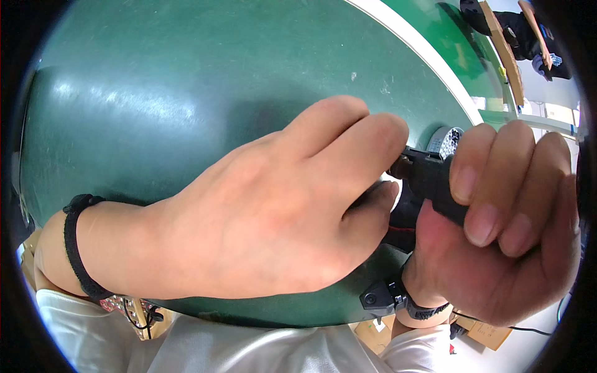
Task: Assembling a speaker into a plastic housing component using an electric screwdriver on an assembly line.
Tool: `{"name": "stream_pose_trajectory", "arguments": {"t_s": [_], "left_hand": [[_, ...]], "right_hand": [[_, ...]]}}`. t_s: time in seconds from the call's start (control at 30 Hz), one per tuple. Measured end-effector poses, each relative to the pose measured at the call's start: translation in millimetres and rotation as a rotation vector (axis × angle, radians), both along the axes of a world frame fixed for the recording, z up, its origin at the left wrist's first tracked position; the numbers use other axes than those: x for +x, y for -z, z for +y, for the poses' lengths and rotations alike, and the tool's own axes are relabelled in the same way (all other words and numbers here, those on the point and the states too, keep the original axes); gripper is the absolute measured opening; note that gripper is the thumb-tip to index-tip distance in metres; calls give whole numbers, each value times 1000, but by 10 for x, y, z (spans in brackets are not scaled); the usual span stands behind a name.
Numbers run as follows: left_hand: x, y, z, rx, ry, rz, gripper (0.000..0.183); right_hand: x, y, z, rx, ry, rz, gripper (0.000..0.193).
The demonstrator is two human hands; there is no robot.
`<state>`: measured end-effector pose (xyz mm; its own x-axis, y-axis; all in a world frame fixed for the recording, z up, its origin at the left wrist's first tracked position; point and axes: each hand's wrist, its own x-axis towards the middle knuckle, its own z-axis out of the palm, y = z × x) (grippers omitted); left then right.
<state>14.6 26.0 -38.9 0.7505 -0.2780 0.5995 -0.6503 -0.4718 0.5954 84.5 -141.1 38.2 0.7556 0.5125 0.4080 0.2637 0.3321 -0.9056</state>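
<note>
My right hand [510, 217] is closed around a black plastic piece [430, 177], its fingers curled over the top and the thumb side below. The piece has a stepped, blocky body, and its far side is hidden in the palm. From the left, my left hand [267, 199] reaches over the table with thumb and index finger pinched at the piece's left end. A small dark rounded bit shows beside those fingertips; whatever they grip is mostly covered. Beneath the piece runs a dark strip with a thin red line. Both hands are held above the green tabletop [186, 56].
A round white dish [444, 142] with small dark items stands near the table's right edge, behind my hands. Black bands circle both wrists; the right one carries a black module [380, 298]. Cardboard boxes [488, 332] and cables lie below. Another person [541, 46] is at the upper right.
</note>
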Motion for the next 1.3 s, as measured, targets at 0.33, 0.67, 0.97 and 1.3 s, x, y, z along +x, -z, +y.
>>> {"name": "stream_pose_trajectory", "arguments": {"t_s": [0.33,0.67,0.97,1.3], "left_hand": [[-47,-42,82,61,61,61,33],[-54,-63,137,87,81,97,41],[-23,-85,141,95,82,92,53],[96,-62,221,-15,-8,-17,27]], "right_hand": [[-116,-30,236,-103,156,-10,35],[-58,70,274,-9,143,-94,22],[-87,129,310,6,169,-140,29],[4,62,545,-89,241,-82,29]]}}
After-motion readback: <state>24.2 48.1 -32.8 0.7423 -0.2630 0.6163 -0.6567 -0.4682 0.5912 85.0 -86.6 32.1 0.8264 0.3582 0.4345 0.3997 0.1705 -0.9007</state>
